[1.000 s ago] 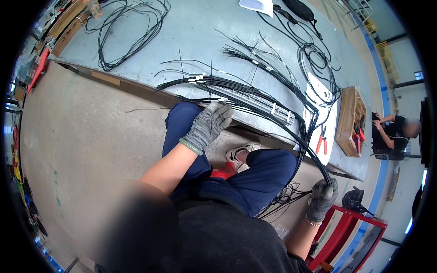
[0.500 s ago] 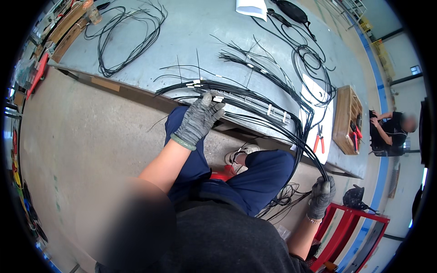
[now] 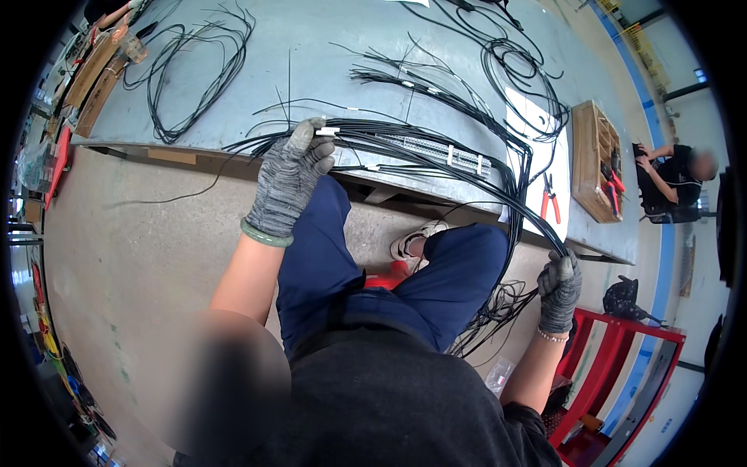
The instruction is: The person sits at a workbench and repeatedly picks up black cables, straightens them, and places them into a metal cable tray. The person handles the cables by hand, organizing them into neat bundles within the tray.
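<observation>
While left hand (image 3: 292, 167) grips cable bundle (image 3: 436, 152) — right hand (image 3: 559, 284) clamps it

black cable bundle (image 3: 436, 159) | white tags | draped over table edge, arcing rightward

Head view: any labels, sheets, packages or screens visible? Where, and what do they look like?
White tags: small sleeves on the black cable bundle, by the left hand.
White paper sheet: flat on the grey table, right side, under red-handled pliers.
Clear plastic bag: floor, lower right.
No screens.
</observation>
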Available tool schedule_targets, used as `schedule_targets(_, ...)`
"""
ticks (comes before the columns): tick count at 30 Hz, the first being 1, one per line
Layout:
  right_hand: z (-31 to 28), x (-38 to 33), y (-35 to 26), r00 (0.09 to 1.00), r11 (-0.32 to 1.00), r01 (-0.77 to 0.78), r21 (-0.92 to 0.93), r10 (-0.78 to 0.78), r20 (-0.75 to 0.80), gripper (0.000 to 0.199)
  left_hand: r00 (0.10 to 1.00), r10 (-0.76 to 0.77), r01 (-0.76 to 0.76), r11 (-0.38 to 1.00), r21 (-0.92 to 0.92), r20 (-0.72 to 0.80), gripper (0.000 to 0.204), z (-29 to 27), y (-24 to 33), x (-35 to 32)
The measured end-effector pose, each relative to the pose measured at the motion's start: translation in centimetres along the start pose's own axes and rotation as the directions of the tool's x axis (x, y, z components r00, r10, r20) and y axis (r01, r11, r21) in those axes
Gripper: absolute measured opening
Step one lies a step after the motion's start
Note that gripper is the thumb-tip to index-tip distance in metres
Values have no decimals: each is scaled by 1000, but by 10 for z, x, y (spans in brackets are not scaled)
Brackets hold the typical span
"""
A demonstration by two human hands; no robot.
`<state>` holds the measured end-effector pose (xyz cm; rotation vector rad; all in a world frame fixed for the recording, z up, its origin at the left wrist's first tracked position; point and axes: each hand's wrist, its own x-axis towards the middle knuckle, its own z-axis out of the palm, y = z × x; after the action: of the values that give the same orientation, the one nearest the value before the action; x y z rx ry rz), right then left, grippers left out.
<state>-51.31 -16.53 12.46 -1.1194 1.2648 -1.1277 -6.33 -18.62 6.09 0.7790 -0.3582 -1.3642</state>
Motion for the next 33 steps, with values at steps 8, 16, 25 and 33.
schedule_targets(8,-8,5,9,990,946,-79,315,38,136,51,992,-121,124,984,-126,27,27,-25,-9,-32)
schedule_targets(16,-17,8,4,981,975,-181,130,171,89,38,931,-364,346,888,-303,-5,21,-72,-35,-112)
schedule_targets(25,-4,1,-25,994,990,-95,-106,100,45,42,575,-774,611,191,768,-265,32,-125,-32,-162)
schedule_targets(33,7,-13,-71,989,981,-17,-195,45,138,55,821,36,-567,174,805,570,80,49,-18,-34)
